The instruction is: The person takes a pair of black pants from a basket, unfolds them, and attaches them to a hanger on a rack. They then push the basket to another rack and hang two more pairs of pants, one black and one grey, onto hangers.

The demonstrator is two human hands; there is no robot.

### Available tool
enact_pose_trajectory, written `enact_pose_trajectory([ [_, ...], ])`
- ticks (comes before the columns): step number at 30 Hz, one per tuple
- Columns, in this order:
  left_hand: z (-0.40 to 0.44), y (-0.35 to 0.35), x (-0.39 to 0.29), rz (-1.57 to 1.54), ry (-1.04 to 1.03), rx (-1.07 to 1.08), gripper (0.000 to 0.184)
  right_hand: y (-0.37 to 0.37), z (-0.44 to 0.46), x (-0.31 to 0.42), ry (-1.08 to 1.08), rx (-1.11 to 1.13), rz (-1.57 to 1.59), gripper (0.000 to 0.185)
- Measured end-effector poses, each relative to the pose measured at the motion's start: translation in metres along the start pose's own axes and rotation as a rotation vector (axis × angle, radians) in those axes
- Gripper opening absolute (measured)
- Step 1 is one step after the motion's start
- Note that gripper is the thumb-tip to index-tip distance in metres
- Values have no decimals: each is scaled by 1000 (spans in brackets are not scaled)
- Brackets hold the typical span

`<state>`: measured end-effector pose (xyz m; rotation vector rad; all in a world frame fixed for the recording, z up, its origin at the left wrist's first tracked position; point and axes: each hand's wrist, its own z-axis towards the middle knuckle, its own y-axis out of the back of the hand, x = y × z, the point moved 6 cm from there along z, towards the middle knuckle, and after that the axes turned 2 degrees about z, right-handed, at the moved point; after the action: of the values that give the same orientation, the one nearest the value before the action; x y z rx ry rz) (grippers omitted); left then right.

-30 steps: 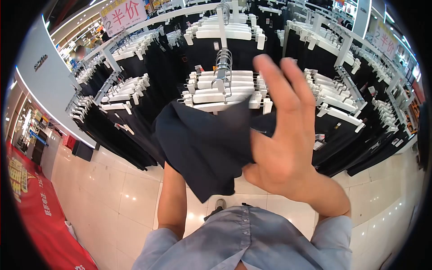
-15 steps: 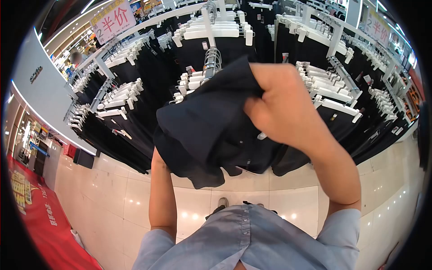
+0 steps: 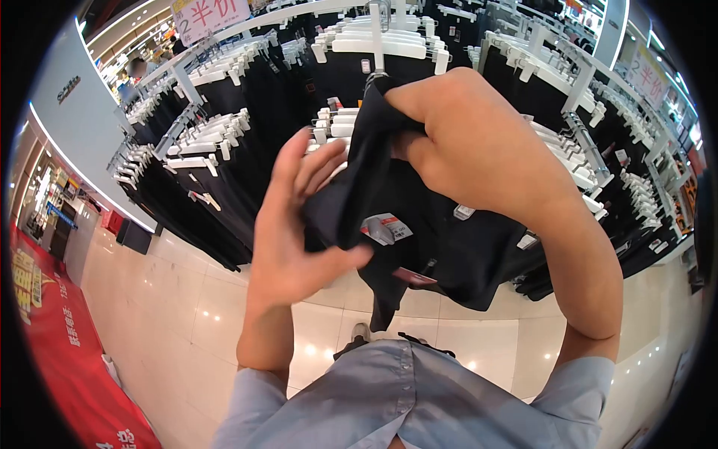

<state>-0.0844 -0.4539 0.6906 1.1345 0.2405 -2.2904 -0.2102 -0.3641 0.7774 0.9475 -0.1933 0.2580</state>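
Note:
A black garment (image 3: 419, 194) hangs bunched in front of me, with a white and red paper tag (image 3: 389, 229) and a dark red tag (image 3: 413, 277) showing on it. My right hand (image 3: 434, 127) is closed on its upper part, the fingertips hidden behind folds of cloth. To the left, my left hand (image 3: 288, 224) is open, fingers and thumb spread around a loose fold. Whether its palm touches the cloth I cannot tell.
Racks of black garments on white clip hangers (image 3: 378, 46) stand ahead and on both sides. A sale sign (image 3: 209, 19) hangs at the upper left. A red banner (image 3: 67, 337) stands at the left over the glossy tiled floor (image 3: 179, 314).
My left hand, earlier hidden behind the garment, has come out to its left side and opened. The garment has turned and gathered, bringing its tags into view. My right hand still grips it.

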Motion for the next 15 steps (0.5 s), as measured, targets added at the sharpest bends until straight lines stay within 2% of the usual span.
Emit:
enact_pose_trajectory([
  [1,12,-5,4,117,6,-13,100,-1,0,0,29,-9,-18,12],
  [2,25,-7,8,119,2,22,76,-2,0,0,57,-20,-37,13],
  [3,33,-3,17,60,153,-1,60,-1,-1,0,83,-33,-56,14],
  [4,38,2,26,2,302,-21,45,-1,-2,-4,10,23,-19,15],
  [6,52,-1,34,-382,293,53,26,4,-4,-10,-142,127,55,17],
  [9,69,-2,40,-41,210,38,29,3,-8,-21,-359,220,74,22],
  [11,70,-8,35,104,94,-56,37,-3,-15,-46,-540,167,260,24],
  [12,56,-8,11,534,-27,-260,44,-7,-21,-60,-630,131,351,25],
  [13,42,-14,-2,504,-149,-301,50,-10,-28,-70,-740,99,518,30],
  [14,22,-23,-9,396,-222,-269,55,-8,-32,-75,-778,24,552,27],
  [15,3,-41,-18,397,-229,-133,67,-7,-37,-79,-814,-49,588,25],
])
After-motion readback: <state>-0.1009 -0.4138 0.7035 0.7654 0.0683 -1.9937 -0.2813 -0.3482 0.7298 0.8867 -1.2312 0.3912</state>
